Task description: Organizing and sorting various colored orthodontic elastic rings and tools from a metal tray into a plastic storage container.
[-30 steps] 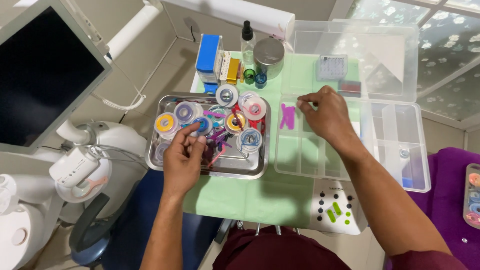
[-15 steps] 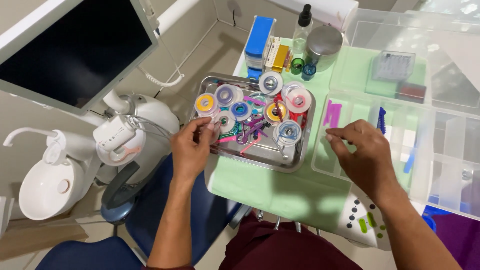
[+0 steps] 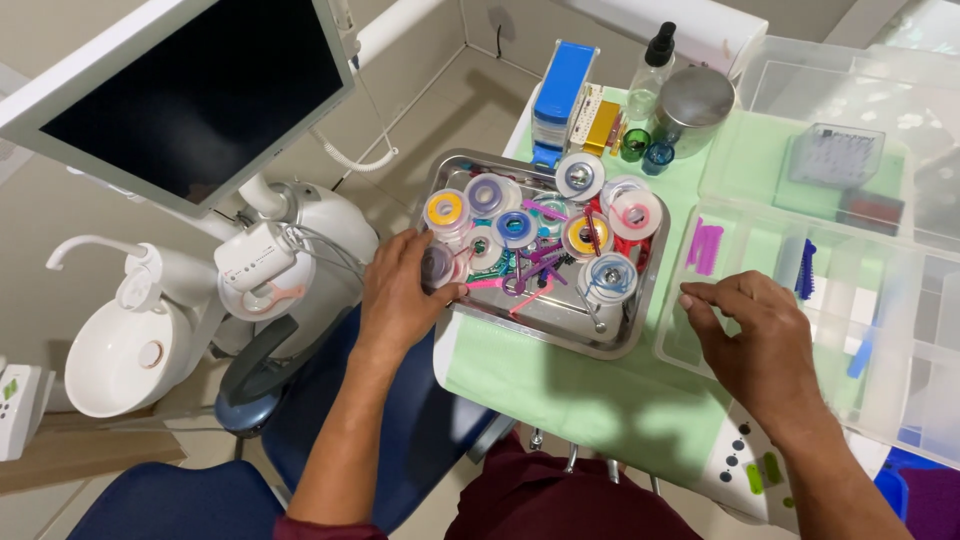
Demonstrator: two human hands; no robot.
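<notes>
Head | left hand (image 3: pixel 400 295) fingers around purple spool (image 3: pixel 437 265) | steel tray (image 3: pixel 560 325)

Silver tray (image 3: pixel 610 345) before you, pale green cloth (image 3: pixel 560 390) under it. Yellow-centred spool (image 3: pixel 445 209) at ten o'clock, purple sticks (image 3: pixel 706 247) at two, blue box (image 3: pixel 563 85) at twelve.

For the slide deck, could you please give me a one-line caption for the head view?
Left hand grasping a spool in the steel tray; right hand hovering over the clear compartment box.
</notes>
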